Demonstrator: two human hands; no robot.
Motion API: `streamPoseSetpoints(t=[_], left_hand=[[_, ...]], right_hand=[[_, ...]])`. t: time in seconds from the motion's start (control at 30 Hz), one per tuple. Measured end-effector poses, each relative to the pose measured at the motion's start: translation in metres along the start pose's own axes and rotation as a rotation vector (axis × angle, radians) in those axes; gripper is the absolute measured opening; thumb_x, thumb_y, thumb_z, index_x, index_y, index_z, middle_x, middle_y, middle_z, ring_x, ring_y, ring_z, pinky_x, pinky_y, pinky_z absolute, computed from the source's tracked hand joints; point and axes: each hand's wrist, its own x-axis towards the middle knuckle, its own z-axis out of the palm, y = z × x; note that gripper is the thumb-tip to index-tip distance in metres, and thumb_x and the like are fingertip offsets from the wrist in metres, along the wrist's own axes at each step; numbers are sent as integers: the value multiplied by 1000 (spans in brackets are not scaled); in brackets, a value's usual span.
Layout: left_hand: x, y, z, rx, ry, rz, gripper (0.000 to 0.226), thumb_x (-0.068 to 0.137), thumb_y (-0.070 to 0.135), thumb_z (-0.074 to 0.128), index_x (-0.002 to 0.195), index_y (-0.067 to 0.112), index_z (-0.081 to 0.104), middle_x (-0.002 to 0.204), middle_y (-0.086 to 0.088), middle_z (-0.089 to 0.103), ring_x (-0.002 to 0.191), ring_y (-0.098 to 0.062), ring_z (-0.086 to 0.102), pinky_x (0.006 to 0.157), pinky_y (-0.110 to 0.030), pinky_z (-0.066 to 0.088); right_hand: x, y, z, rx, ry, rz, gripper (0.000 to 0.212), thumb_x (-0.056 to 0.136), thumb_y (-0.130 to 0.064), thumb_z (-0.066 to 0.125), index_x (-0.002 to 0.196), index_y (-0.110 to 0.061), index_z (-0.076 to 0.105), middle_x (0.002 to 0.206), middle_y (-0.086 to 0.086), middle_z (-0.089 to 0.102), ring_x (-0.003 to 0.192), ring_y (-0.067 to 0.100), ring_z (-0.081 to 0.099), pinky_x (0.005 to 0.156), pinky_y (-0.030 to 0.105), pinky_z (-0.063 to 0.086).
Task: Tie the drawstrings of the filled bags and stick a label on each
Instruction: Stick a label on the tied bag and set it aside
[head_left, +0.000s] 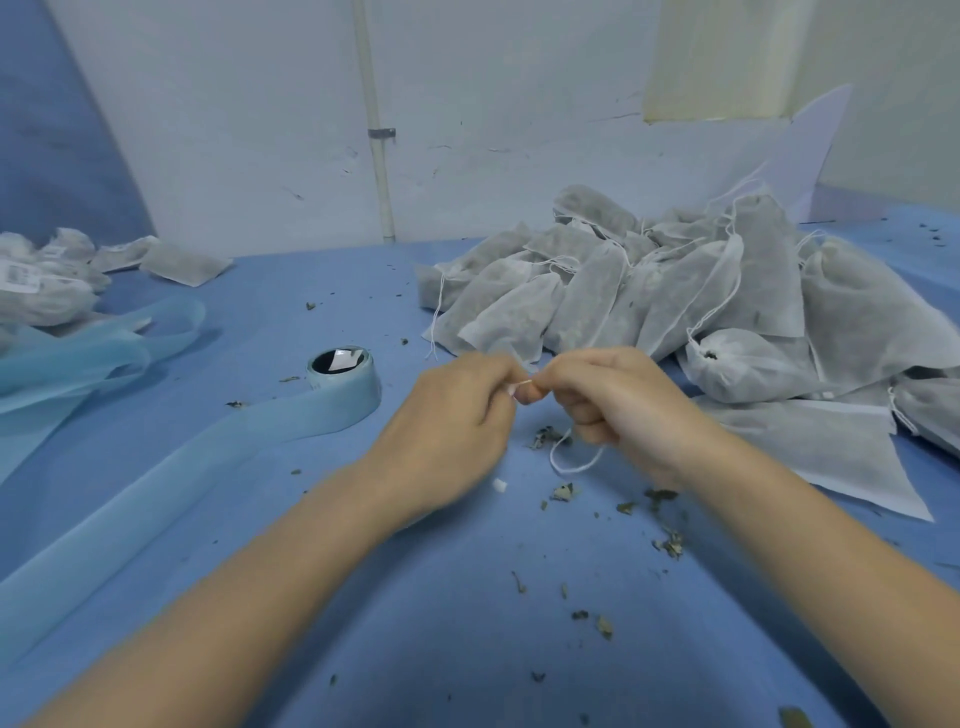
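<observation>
Head view: my left hand (457, 410) and right hand (597, 400) meet fingertip to fingertip, each curled and pinching the thin white drawstring (574, 462), whose slack loops below my right hand, probably so I can knot it. Which bag it belongs to I cannot tell. The heap of grey mesh filled bags (675, 291) waits just beyond, the pale blue label roll (343, 382) to my left.

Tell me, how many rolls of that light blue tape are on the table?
1: the roll stands left of the left hand, its strip trailing toward the near left edge. Others may hide under the bags.
</observation>
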Motion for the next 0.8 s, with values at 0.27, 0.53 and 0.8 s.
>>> streamPoseSetpoints(t=[0.27, 0.53, 0.8], left_hand=[[2, -6, -6, 159, 190, 27, 30, 98, 35, 37, 80, 16, 52, 66, 8, 46, 71, -22, 48, 70, -39, 43], [-2, -3, 21, -441, 340, -207, 17, 95, 22, 53, 86, 30, 65, 74, 17, 67, 74, 3, 63, 74, -13, 47], [-7, -6, 26, -537, 465, -289, 7, 85, 25, 66, 80, 30, 66, 74, 23, 67, 76, 2, 62, 76, -17, 46]], right_hand=[[5, -4, 10, 444, 125, 108, 40, 89, -18, 51, 50, -16, 45, 43, -9, 25, 37, 7, 13, 33, 17, 11], [1, 1, 18, 1020, -100, 85, 31, 69, -7, 44, 86, -4, 69, 44, -6, 28, 48, 9, 8, 36, 17, 10], [4, 8, 20, 303, -94, 6, 46, 93, -3, 40, 116, -33, 65, 58, -6, 41, 48, 6, 23, 43, 16, 17]])
